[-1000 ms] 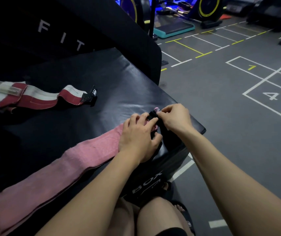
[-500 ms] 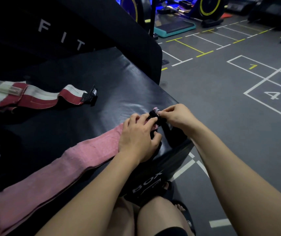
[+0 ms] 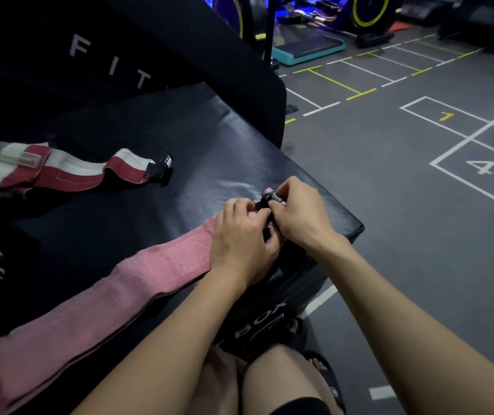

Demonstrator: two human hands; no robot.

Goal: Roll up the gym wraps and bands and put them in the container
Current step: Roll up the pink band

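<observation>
2 hands: left [image 3: 241, 238] & right [image 3: 298, 215] pinch rolled end of 1 long flat pink fabric wrap [image 3: 95, 304]; 1 red/white wrap [image 3: 69, 172] far left.

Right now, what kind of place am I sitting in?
Most likely a gym. Painted numbered squares mark the grey floor, a teal step platform sits further back with exercise machines behind it, and you are working on a black padded box.
</observation>
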